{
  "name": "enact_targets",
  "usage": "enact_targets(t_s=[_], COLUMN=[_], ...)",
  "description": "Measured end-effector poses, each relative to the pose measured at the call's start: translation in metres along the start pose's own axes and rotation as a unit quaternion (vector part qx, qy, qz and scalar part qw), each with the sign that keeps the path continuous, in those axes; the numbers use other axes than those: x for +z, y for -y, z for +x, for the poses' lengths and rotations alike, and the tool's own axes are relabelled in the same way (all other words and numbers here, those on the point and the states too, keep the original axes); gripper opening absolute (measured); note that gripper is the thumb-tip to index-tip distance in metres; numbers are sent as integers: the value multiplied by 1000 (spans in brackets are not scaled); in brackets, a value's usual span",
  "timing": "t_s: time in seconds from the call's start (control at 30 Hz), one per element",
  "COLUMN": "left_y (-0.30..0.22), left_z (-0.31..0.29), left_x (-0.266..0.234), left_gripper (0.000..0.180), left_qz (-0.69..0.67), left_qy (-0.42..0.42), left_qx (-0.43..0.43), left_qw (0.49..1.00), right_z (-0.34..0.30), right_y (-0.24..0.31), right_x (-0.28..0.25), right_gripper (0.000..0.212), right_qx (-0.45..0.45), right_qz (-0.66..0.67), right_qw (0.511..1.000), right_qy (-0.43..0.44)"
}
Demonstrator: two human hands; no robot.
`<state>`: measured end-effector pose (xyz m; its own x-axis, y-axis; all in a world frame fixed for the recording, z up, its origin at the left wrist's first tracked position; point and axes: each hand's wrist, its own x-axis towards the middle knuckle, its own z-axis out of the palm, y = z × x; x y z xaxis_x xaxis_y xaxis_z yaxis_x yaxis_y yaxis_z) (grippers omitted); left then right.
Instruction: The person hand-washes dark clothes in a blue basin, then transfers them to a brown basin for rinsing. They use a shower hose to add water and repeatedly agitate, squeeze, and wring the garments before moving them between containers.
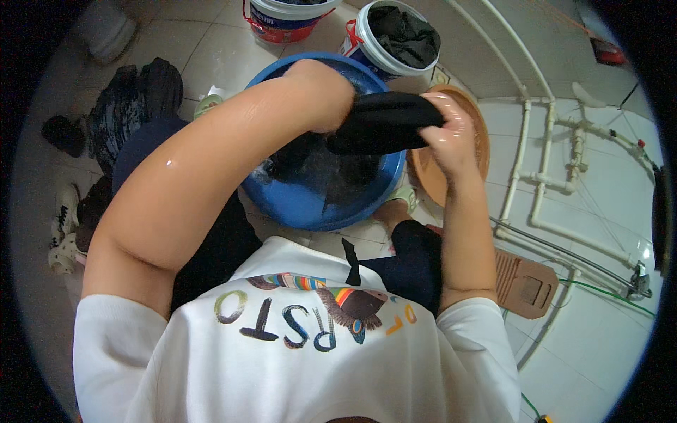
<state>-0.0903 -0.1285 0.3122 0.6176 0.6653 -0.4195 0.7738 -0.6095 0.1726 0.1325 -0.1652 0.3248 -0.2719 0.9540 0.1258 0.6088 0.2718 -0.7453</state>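
A black cloth [388,123] is stretched between the hands, above the blue basin [285,194]. The right hand [453,130] has its fingers curled tight round one end; the left hand [323,92] appears closed on the other, its fingertips hidden. An even grip and a low hold within the rim should keep drips inside; wet, slick skin could let the fabric slip, so bunching more into each fist would help.

The cloth looks soft, matt and folded thick. Beneath the fingers, the smooth round basin holds more dark fabric. Beside the right fingers lies a shallow orange-brown basin [427,176]; beyond them, a white bucket [389,59] full of crumpled dark cloth.
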Motion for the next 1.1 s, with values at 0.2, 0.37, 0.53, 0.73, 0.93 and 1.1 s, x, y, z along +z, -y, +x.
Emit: enact_targets(t_s=[0.2, 0.37, 0.53, 0.73, 0.93, 1.1], left_y=[-2, -6, -15, -17, -17, -13], left_z=[3, 5, 10, 9, 10, 7], left_x=[-1, 1, -16, -9, -13, -9], left_gripper=[31, 32, 40, 42, 45, 46], left_qz=[-55, -33, -92, -96, -113, -125], left_qy=[-86, -144, -64, -75, -38, -35], left_qx=[5, 17, 28, 69, 57, 62], left_qw=[995, 989, 993, 990, 991, 990], right_z=[-29, -52, -90, -106, -102, -117], right_y=[-54, -148, -237, -268, -268, -252], right_x=[98, 157, 174, 183, 165, 189], right_gripper=[49, 37, 39, 76, 57, 56], right_qx=[103, 14, 308, 494, 286, 332], right_qz=[-29, 66, -82, -42, -348, -380], right_qw=[989, 994, 947, 823, 865, 834], right_qy=[101, 82, 28, 278, 221, 223])
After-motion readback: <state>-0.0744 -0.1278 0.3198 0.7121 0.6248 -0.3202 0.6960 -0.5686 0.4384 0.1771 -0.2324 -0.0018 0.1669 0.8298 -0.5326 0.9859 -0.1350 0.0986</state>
